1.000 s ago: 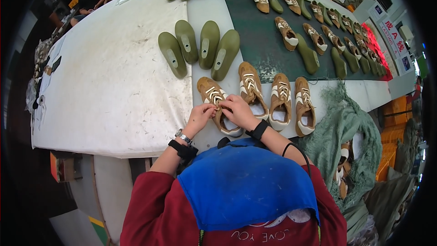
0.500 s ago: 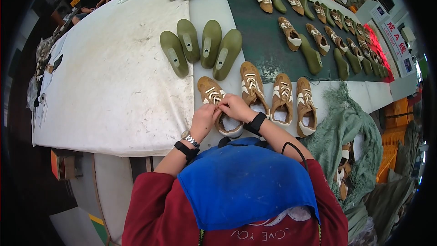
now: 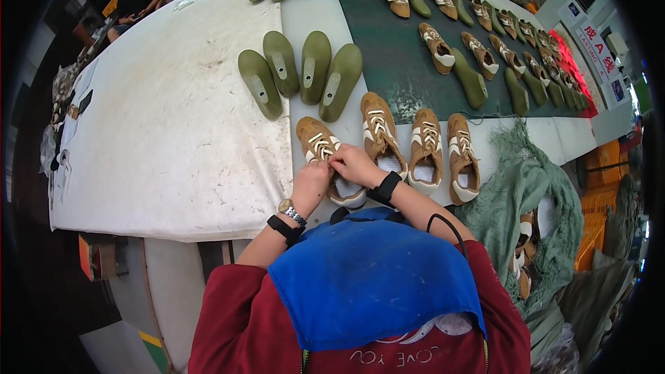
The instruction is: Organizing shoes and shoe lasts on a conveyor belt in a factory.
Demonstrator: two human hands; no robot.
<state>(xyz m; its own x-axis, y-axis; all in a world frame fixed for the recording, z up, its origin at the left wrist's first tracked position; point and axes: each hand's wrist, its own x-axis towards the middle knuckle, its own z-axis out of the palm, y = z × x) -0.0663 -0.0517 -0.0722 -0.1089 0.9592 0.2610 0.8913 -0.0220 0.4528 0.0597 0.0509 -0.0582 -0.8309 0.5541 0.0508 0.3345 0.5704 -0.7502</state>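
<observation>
A brown sneaker with white laces lies in front of me at the table's edge, toe pointing away. My left hand and my right hand meet over its opening, fingertips pinched together at the top of the shoelace. The lace ends between the fingers are too small to make out. Just right of it stand three similar brown sneakers: one close by, another beside that, and a third farthest right.
Four-part groups aside, several green shoe lasts lie beyond my hands. More sneakers and lasts line a dark green mat. White cloth covers the left. Green netting hangs at the right. A person sits far left.
My hands stay pinched together over the same sneaker, with only a slight shift of the fingers. The whole view has shifted a little.
</observation>
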